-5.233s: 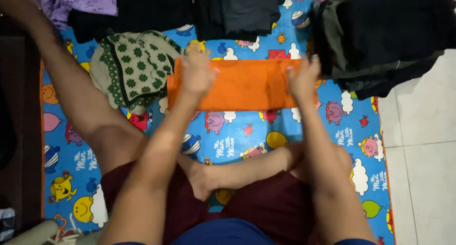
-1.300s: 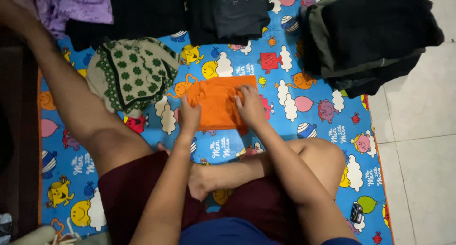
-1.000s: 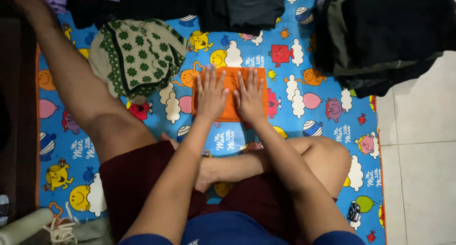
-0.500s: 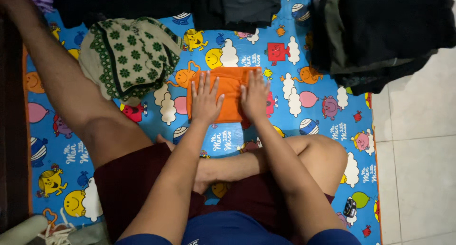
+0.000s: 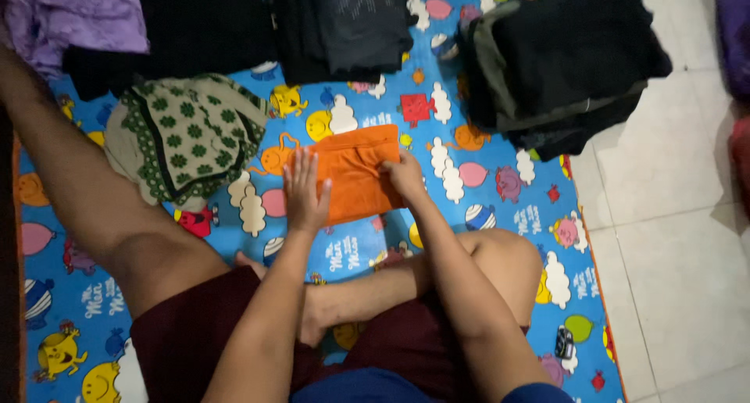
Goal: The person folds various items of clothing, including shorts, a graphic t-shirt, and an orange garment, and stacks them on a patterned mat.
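A folded orange garment (image 5: 358,172) lies on the blue cartoon-print mat (image 5: 500,215) in front of me. My left hand (image 5: 303,190) rests flat on its left edge, fingers spread. At the garment's right edge, my right hand (image 5: 406,175) has its fingers curled over the cloth; whether it grips the cloth I cannot tell. I sit on the mat with my left leg stretched out to the far left and my right leg bent in front of me.
A crumpled green-patterned cloth (image 5: 187,133) lies left of the orange one. Dark folded clothes (image 5: 344,24) sit at the far edge, a purple cloth (image 5: 70,16) at the far left. A black and grey pile (image 5: 562,59) lies at the far right, white floor tiles (image 5: 672,239) beyond the mat.
The wide orange garment has been folded into a small square. Both hands pressed flat on it; now the left hand sits on its left edge and the right hand curls over the right edge.
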